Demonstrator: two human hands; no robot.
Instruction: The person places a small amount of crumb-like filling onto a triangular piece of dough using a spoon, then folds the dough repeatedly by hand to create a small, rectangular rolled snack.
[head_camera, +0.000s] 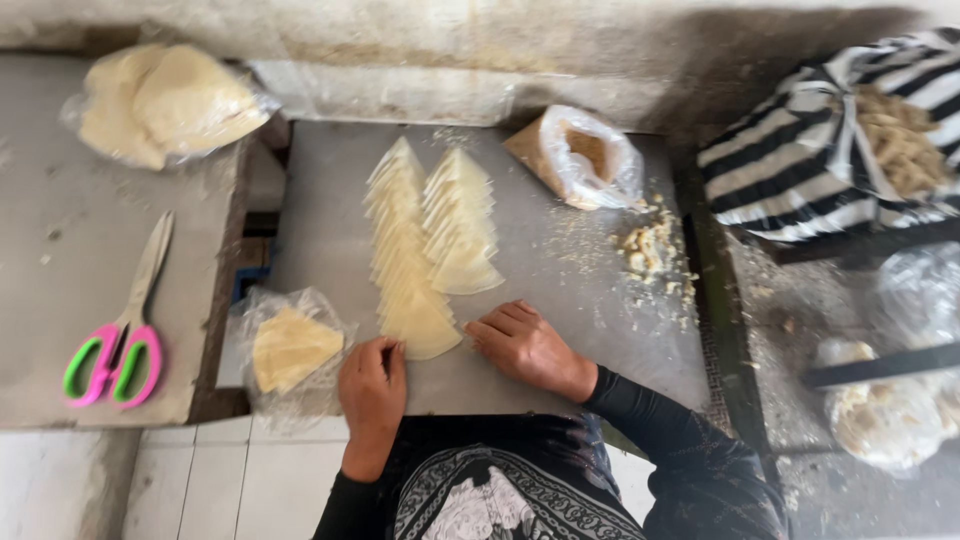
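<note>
Both hands, left and right, rest loosely curled, holding nothing, beside pale overlapping triangular wrappers.

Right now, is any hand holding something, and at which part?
The left hand touches the near edge of the nearest dough wrapper; whether it pinches it cannot be told. The right hand rests on the board, holding nothing.

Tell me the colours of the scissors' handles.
On the scissors, one handle loop is pink and the other green, lying on the left table. The head view shows them.
</note>
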